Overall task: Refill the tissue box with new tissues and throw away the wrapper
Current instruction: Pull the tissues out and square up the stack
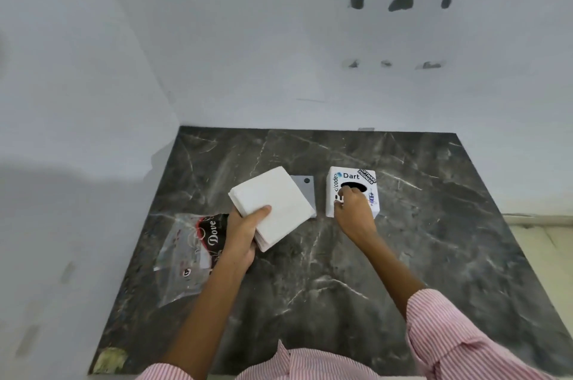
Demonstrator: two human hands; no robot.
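Observation:
My left hand [243,232] holds a thick stack of white tissues [274,203] above the dark marble counter, thumb on top. The white tissue box [352,178], covered in stickers with a dark oval hole on top, stands to the right. My right hand [352,209] rests on the box's top and front, fingers at the edge of the hole. The clear plastic wrapper [186,252] with a dark "Dove" label lies flat on the counter, left of my left hand.
A flat grey panel [305,190] with a dark dot lies between the tissue stack and the box, partly under the stack. The marble counter [434,240] meets white walls at the back and left. A yellowish scrap [110,359] sits at the front-left corner.

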